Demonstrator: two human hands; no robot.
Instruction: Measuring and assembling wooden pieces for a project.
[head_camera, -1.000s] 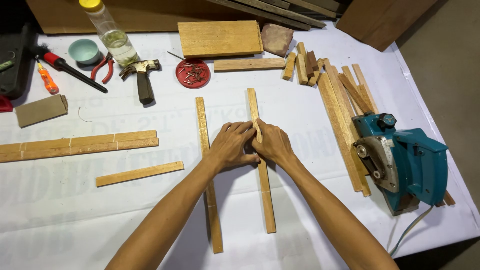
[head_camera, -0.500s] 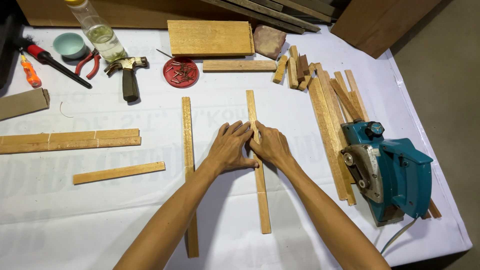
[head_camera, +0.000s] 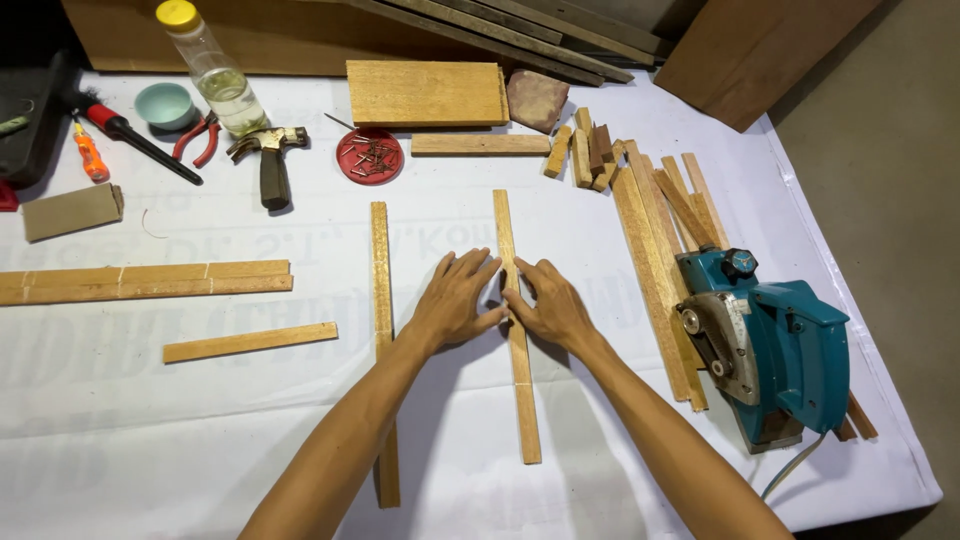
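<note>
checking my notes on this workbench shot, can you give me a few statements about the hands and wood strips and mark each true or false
1. Both hands, left hand and right hand, rest on the right wood strip. True.
2. The left wood strip lies across the right one. False: the two lie side by side, apart.
3. The hammer is held in the right hand. False: it lies on the table, near the red dish of nails.
4. A teal power planer sits to the right of the hands. True.
5. The plastic bottle has a yellow cap. True.
</note>
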